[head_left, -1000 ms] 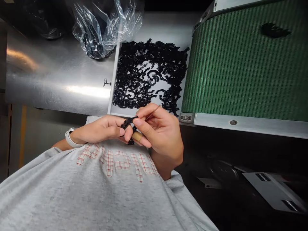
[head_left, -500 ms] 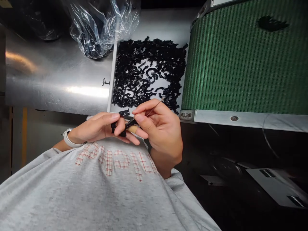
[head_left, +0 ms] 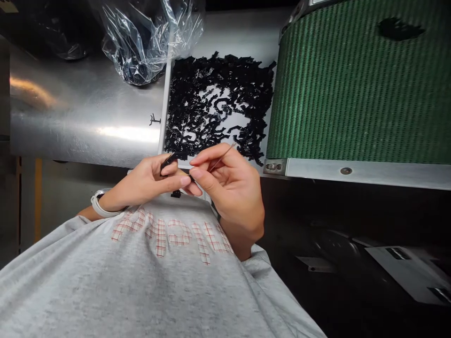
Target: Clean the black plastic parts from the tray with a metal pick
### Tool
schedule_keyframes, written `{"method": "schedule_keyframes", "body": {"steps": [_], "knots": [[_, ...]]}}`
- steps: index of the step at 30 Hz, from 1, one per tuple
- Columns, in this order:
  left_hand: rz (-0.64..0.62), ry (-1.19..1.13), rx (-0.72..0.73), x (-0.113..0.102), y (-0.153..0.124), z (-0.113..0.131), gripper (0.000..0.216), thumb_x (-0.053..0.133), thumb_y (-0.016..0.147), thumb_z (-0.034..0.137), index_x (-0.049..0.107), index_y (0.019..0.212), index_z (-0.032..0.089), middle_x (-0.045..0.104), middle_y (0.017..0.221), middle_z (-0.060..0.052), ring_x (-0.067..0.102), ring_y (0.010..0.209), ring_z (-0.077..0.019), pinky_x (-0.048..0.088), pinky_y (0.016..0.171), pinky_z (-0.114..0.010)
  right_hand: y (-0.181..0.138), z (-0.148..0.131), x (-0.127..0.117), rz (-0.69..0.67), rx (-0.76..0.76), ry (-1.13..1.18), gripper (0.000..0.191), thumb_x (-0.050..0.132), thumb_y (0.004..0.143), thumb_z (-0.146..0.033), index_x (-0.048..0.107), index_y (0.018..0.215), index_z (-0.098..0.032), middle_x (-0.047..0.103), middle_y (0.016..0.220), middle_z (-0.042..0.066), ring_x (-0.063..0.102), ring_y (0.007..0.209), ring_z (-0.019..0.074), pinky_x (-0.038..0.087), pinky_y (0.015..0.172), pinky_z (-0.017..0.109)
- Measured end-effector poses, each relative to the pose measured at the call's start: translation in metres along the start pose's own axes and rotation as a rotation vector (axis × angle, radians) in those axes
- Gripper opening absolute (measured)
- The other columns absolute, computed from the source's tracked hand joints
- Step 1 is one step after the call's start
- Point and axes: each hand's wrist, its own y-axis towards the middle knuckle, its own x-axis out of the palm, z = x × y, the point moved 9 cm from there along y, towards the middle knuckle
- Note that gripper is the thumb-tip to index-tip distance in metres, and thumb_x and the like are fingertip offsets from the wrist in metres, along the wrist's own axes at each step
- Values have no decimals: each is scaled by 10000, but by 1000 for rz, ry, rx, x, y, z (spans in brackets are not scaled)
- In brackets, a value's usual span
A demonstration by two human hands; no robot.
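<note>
My left hand [head_left: 153, 180] is closed around a black plastic part [head_left: 168, 162], an angular piece that shows above the fingers. Another black bit [head_left: 175, 194] pokes out below the same hand; I cannot tell whether it belongs to the same part. My right hand [head_left: 241, 199] pinches a thin metal rod-like tool [head_left: 222, 157] between thumb and index finger, its upper end slanting up to the right. The fingertips of both hands meet at the black part, hiding the tool's lower end. Just beyond the hands lies a spread of small black plastic parts [head_left: 190, 98] on a white tray [head_left: 234, 121].
A clear plastic bag [head_left: 137, 51] with dark contents stands at the back left on the metal table [head_left: 88, 108]. One loose black part [head_left: 154, 119] lies there. To the right is a green conveyor belt [head_left: 352, 103], with a black pile [head_left: 400, 29] on it.
My left hand has turned the black part and moved slightly up, its thumb now stretched toward the right fingertips. My right hand has shifted slightly left, still pinching the tool.
</note>
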Motion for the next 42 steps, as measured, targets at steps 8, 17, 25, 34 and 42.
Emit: {"method": "schedule_keyframes", "body": {"steps": [8, 17, 25, 34, 42], "knots": [[-95, -156, -31, 2, 2, -13, 446, 542, 940, 563, 386, 693, 227, 740, 737, -56, 749, 784, -252, 563, 891, -450, 3, 10, 9, -61, 55, 156, 277, 790, 857, -411, 561, 924, -270, 539, 601, -109, 547, 439, 77, 492, 437, 215], [-144, 382, 208, 4, -8, 13, 319, 404, 1032, 441, 485, 829, 208, 629, 915, -62, 624, 821, -184, 513, 823, -348, 3, 2, -12, 35, -52, -66, 227, 765, 868, -459, 651, 926, -271, 615, 739, -39, 638, 635, 125, 548, 590, 264], [-37, 1226, 746, 21, -21, 44, 133, 425, 1011, 180, 556, 995, 167, 650, 947, -93, 570, 849, -196, 506, 779, -318, 1, 24, -15, 66, -9, -84, 277, 620, 961, -534, 707, 991, -273, 575, 820, -25, 501, 713, 111, 432, 667, 262], [-22, 1545, 775, 26, -24, 39, 164, 463, 1002, 162, 625, 1021, 141, 691, 1077, -146, 595, 923, -234, 539, 793, -362, -2, 28, -7, 22, 43, 17, 276, 663, 927, -540, 640, 978, -269, 513, 836, -37, 441, 644, 95, 369, 555, 236], [-6, 1525, 669, 19, -22, 34, 226, 468, 1035, 273, 646, 1071, 138, 664, 1099, -131, 628, 979, -214, 566, 808, -344, 4, 26, -4, -7, 11, -71, 185, 649, 952, -384, 580, 852, -244, 583, 836, -31, 585, 796, 123, 507, 740, 252]]}}
